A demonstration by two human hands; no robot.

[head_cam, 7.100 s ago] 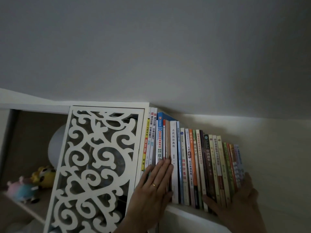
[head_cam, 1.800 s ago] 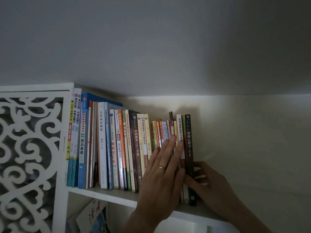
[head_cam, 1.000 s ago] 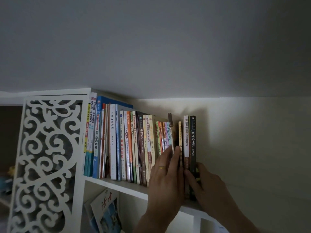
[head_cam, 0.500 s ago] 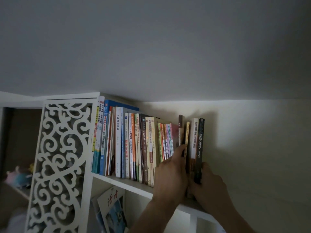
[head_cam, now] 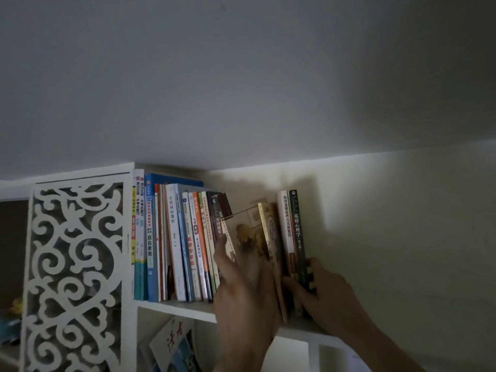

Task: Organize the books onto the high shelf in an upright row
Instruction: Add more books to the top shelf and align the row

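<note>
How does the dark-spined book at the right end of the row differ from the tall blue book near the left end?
The dark-spined book is shorter and stands at the row's open end, gripped by the right hand; the tall blue book is packed between neighbours, untouched. Both stand upright on the high shelf.

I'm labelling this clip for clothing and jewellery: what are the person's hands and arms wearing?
Nothing that shows. The left hand and right hand are bare, without gloves, and both forearms are uncovered to the picture's edge, no sleeve or watch in view. The dim, blurred light hides any ring.

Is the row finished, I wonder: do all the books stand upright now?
No: beside the left hand, one illustrated book leans left, its cover showing.
</note>
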